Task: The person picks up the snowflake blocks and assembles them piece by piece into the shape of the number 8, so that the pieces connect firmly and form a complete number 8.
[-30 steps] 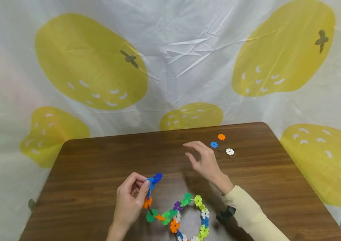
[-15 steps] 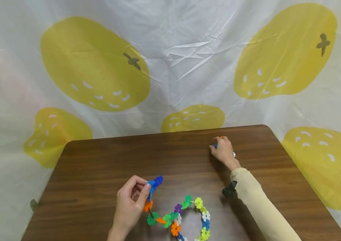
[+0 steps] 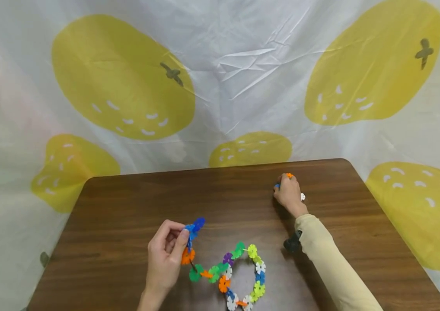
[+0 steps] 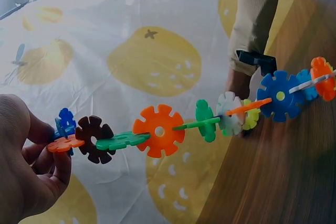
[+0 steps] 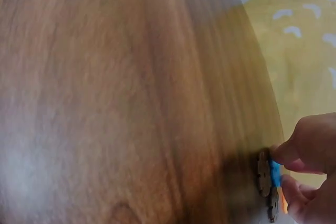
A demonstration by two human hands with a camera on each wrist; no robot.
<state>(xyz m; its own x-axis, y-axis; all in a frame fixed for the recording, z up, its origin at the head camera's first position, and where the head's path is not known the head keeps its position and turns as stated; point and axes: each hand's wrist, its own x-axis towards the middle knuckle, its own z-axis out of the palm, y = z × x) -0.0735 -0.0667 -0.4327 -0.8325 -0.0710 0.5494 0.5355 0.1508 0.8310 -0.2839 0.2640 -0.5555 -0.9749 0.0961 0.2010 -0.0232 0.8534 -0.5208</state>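
My left hand (image 3: 164, 252) pinches one end of a chain of interlocking flower discs (image 3: 224, 284), near its blue discs (image 3: 189, 231). The chain runs down to a multicoloured ring at the front middle of the table. In the left wrist view the linked discs (image 4: 158, 131) stretch off to the right, in orange, green, brown, blue and white. At the far right of the table my right hand (image 3: 289, 194) reaches down, thumb and finger pinching a loose blue flower disc (image 5: 275, 174). Brown discs (image 5: 263, 174) lie right beside it.
A loose orange disc (image 3: 289, 175) lies just beyond the right hand, and a white disc (image 3: 303, 197) sits to its right. The brown wooden table (image 3: 134, 203) ends at a hanging white cloth (image 3: 220, 99) printed with yellow fruit.
My right hand has moved right and away to the loose discs and taken the blue one between its fingers. The left hand still holds the chain in nearly the same place.
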